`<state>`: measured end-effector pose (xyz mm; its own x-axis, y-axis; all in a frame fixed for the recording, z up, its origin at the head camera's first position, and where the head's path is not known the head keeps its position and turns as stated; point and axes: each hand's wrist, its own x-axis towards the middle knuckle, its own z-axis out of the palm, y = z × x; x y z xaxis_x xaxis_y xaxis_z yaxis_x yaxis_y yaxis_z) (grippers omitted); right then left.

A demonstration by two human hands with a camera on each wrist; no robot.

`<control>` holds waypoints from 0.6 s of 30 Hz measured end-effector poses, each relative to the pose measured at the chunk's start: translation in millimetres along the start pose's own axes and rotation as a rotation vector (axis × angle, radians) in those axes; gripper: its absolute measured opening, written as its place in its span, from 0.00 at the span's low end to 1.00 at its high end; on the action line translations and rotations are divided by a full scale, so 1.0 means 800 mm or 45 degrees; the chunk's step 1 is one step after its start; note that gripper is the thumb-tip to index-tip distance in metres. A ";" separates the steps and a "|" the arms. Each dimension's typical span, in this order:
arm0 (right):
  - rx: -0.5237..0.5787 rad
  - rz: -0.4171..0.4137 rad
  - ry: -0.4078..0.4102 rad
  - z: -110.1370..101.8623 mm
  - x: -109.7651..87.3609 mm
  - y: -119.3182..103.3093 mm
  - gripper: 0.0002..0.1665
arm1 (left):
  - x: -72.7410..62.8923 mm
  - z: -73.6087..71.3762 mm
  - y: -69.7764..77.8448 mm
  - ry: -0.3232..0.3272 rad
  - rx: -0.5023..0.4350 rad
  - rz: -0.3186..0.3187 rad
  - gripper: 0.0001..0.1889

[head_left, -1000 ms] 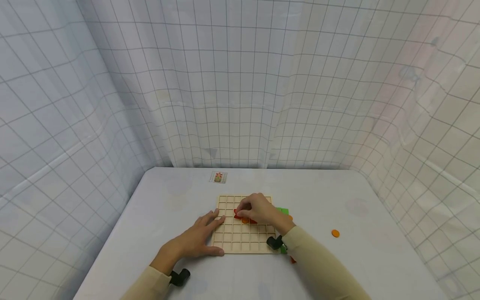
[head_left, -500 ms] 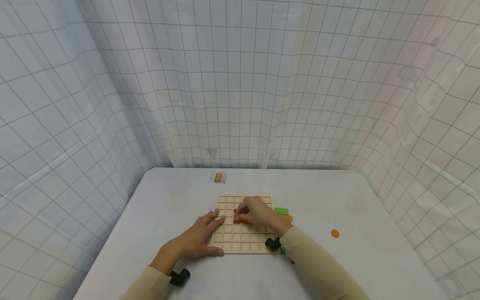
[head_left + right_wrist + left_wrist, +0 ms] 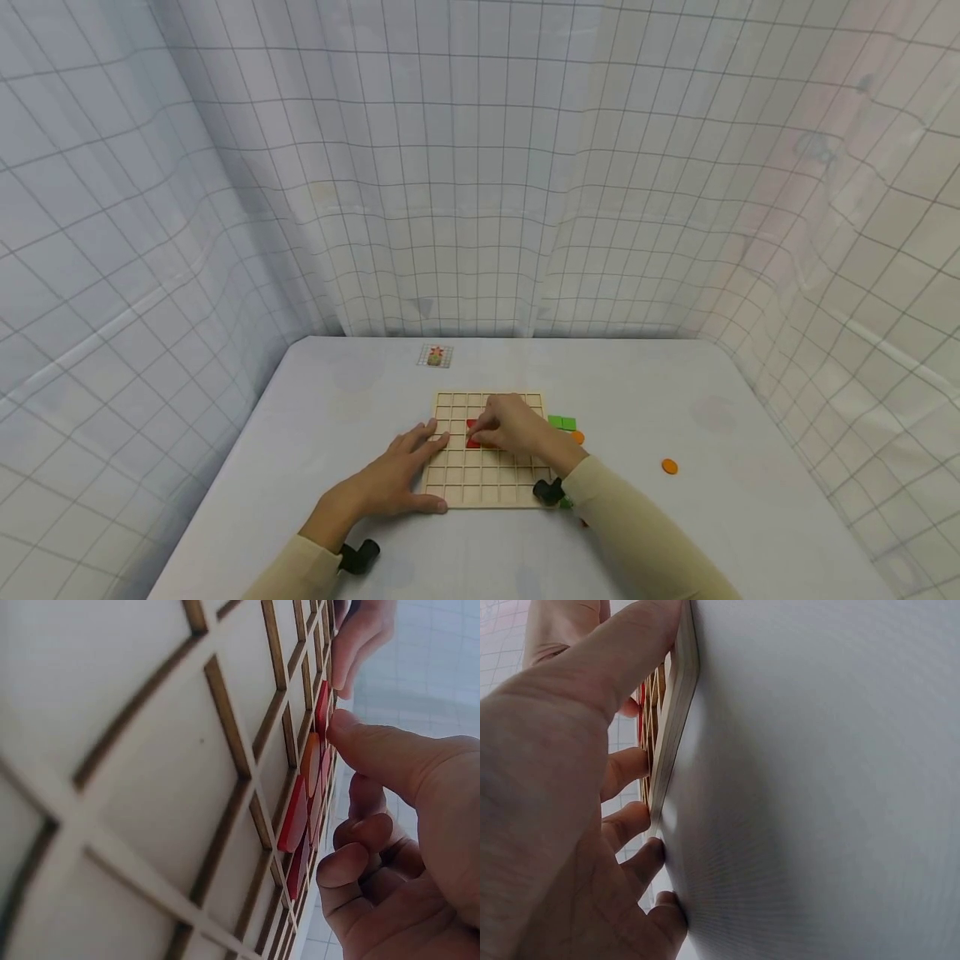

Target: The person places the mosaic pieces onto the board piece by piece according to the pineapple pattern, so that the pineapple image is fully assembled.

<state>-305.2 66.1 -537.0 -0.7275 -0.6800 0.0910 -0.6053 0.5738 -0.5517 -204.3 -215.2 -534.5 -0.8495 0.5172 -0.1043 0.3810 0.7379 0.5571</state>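
Right hand [image 3: 512, 423] has shifted slightly; it partly hides red tiles [image 3: 473, 444].

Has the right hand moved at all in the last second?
Yes, slightly: in the head view, the right hand has drawn back from the far edge of the gridded board.

The square board of pale wood [image 3: 472, 476], divided by thin strips into small compartments, lies flat. Near its middle, several flat, shiny red pieces [image 3: 294, 820] lie in the compartments, around one flat orange piece with rounded edge [image 3: 311, 761].
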 end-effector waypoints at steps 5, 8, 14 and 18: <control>0.031 0.005 0.054 -0.010 -0.014 0.006 0.07 | 0.002 0.001 -0.002 -0.002 0.003 -0.003 0.60; 0.042 -0.001 0.085 -0.021 -0.024 0.009 0.08 | 0.003 0.001 -0.002 0.000 0.000 -0.010 0.60; 0.009 0.040 0.118 -0.043 -0.047 0.023 0.07 | 0.002 0.002 -0.002 -0.001 -0.009 -0.011 0.61; 0.000 0.101 0.156 -0.053 -0.063 0.042 0.08 | 0.000 0.002 -0.001 0.007 -0.015 -0.012 0.61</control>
<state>-302.7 139.5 -525.1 -0.8068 -0.5720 0.1477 -0.5446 0.6233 -0.5611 -204.0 -215.3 -536.1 -0.8550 0.5079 -0.1046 0.3689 0.7375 0.5657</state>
